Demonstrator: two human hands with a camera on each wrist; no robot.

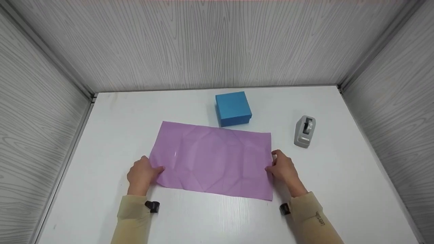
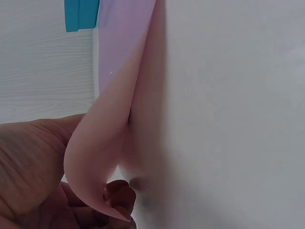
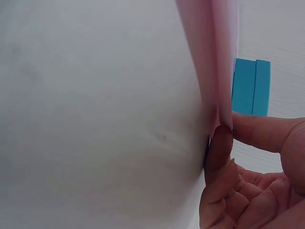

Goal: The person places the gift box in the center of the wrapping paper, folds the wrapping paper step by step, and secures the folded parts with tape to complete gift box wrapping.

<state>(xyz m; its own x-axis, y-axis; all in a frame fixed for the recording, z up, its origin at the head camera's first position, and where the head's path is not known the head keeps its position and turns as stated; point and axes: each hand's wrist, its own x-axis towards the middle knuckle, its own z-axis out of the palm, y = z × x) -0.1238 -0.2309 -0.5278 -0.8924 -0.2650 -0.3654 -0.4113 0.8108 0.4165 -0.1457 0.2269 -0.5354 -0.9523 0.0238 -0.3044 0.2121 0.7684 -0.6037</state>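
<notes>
A creased sheet of purple paper point(image 1: 210, 159) spreads between both hands low over the white table. At its left edge, my left hand point(image 1: 141, 173) pinches the paper, thumb on top and fingers beneath. The left wrist view shows that edge of the paper point(image 2: 95, 148) curling up around the fingers. My right hand point(image 1: 284, 168) pinches the right edge between thumb and index finger, seen closely in the right wrist view, where the paper point(image 3: 223, 62) bends near the fingertips. Just behind the sheet's far edge sits a blue box point(image 1: 234, 107) with a lid.
A grey tape dispenser point(image 1: 304, 131) stands on the table to the right of the paper. The white table point(image 1: 217, 223) is bounded by grey wood-grain panels point(image 1: 217, 44) at the back and both sides.
</notes>
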